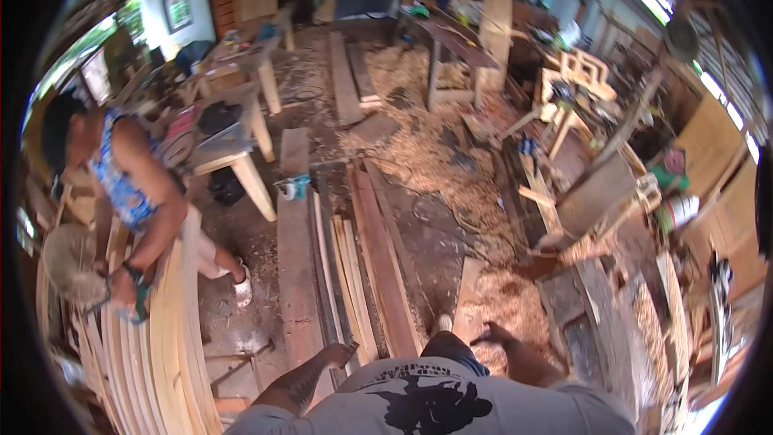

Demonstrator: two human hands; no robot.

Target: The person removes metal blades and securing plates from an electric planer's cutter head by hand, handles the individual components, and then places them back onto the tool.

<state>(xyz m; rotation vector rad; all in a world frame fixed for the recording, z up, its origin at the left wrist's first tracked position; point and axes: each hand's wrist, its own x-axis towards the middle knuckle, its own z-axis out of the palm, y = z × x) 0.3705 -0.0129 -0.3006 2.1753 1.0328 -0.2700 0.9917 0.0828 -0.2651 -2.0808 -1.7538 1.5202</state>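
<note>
Low in the view, my left hand (338, 354) hangs above long boards on the floor, its fingers loosely stretched and nothing visible in them. Nearest to it are narrow pale strips (349, 278) and a wide brown plank (298, 274). My right hand (494, 334) is held out over wood shavings (511, 298), fingers apart, with no object showing in it. A reddish-brown plank (382, 262) lies between the two hands, farther ahead. A small teal tool (296, 187) rests on the wide plank.
At left, a person (133, 169) bends over a stack of pale boards (173, 330), one hand on a green power tool (141, 302). Wooden tables (241, 165) stand beyond. On the right are a heavy timber piece (592, 306), leaning panels and a cluttered bench with wooden frames (584, 72).
</note>
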